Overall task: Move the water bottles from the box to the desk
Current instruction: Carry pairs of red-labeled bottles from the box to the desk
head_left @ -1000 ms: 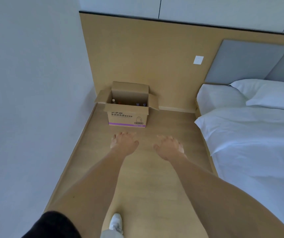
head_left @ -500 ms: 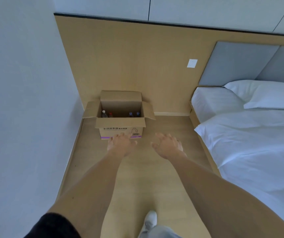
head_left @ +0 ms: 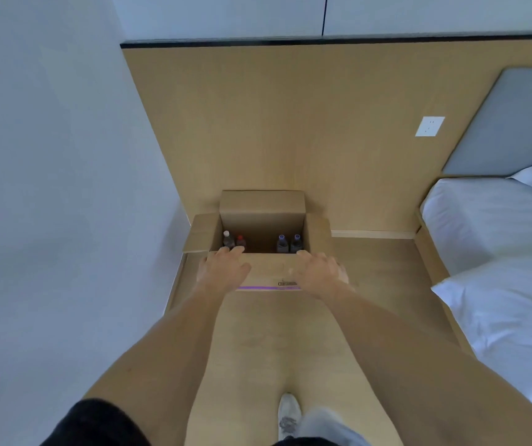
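Box (head_left: pixel 261 217): open, centre of frame, on the floor against the wood panel
Bottles (head_left: pixel 228 241): four upright inside; two left, two right
Left hand (head_left: pixel 224 268): fingers relaxed, empty; before the box's front
Right hand (head_left: pixel 320 271): likewise relaxed, empty

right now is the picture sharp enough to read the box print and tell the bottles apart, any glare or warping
Head view: soft, even light, no glare. The box print is smeared and unreadable beside the purple stripe. Inside is shadowed, yet four bottles show by caps: white, red, two purple. Wide-angle warping bends the wall edges and stretches the forearms; left hand and right hand are slightly soft.
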Demonstrator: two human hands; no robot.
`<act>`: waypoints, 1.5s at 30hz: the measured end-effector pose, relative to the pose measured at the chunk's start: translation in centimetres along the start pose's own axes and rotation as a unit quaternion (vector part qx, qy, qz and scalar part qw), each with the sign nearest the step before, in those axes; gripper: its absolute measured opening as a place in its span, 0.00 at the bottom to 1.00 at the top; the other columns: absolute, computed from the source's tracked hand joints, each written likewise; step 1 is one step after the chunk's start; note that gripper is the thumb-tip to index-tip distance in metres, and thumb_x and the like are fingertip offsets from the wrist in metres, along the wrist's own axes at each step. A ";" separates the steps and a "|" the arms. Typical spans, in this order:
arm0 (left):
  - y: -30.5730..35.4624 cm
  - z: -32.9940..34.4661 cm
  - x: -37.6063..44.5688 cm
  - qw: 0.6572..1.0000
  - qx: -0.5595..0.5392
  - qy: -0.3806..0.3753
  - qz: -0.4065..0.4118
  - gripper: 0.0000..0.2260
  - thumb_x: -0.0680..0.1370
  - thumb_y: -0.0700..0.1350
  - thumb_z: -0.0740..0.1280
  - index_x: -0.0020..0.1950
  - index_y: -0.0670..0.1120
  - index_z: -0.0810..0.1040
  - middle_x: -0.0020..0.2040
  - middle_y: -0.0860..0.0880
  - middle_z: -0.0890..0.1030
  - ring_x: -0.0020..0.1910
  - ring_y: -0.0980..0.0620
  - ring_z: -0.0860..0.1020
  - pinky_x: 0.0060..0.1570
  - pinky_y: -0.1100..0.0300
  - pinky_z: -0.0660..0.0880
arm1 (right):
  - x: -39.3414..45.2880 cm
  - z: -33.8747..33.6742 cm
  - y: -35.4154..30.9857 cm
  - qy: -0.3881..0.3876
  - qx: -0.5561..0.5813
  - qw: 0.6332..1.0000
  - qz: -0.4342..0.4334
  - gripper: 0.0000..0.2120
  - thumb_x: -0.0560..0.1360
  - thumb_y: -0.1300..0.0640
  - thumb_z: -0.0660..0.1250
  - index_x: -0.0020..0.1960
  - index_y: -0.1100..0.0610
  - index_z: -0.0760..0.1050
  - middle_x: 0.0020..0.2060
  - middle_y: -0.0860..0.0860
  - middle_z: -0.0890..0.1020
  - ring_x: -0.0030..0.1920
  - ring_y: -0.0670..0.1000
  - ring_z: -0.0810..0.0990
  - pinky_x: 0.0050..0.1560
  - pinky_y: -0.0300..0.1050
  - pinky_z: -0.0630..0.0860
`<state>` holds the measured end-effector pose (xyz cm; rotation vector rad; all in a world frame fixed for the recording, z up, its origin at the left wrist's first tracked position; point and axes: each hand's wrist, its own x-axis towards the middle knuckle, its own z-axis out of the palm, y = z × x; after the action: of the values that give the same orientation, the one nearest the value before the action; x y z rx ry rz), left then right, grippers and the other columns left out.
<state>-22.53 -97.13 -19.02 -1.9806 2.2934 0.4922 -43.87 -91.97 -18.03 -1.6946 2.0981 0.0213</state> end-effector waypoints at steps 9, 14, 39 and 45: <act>0.9 -2.9 11.6 0.999 -0.022 0.025 -0.012 0.20 0.83 0.55 0.56 0.75 0.55 0.68 0.69 0.47 0.74 0.66 0.43 0.72 0.63 0.48 0.67 | 11.7 -4.7 1.3 0.017 -0.007 1.000 -0.021 0.23 0.81 0.41 0.56 0.74 0.46 0.64 0.66 0.55 0.73 0.66 0.58 0.71 0.63 0.54 0.68; 1.2 -3.3 16.8 1.000 -0.017 0.015 0.003 0.22 0.83 0.55 0.56 0.77 0.53 0.66 0.70 0.46 0.73 0.67 0.42 0.72 0.66 0.47 0.67 | 16.3 -5.0 2.0 0.007 -0.012 1.000 -0.007 0.23 0.80 0.41 0.56 0.73 0.46 0.64 0.64 0.56 0.74 0.64 0.59 0.72 0.59 0.54 0.69; -7.0 3.3 48.8 0.992 -0.035 -0.101 0.067 0.22 0.83 0.57 0.58 0.77 0.54 0.66 0.73 0.47 0.72 0.69 0.42 0.71 0.66 0.44 0.70 | 45.3 -0.1 -3.4 -0.100 0.034 0.993 0.060 0.27 0.81 0.42 0.59 0.77 0.48 0.61 0.70 0.56 0.72 0.69 0.60 0.70 0.68 0.55 0.70; -8.2 7.5 52.4 0.990 -0.058 -0.117 0.048 0.21 0.83 0.55 0.59 0.76 0.52 0.68 0.72 0.48 0.73 0.68 0.43 0.73 0.66 0.44 0.72 | 50.2 4.1 -1.4 -0.145 0.026 0.986 0.074 0.28 0.81 0.40 0.58 0.78 0.47 0.60 0.70 0.55 0.71 0.70 0.59 0.69 0.69 0.56 0.69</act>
<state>-24.37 -145.80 -41.33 -1.7566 2.2661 0.8349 -48.86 -137.71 -38.62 -1.4089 1.9806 0.2421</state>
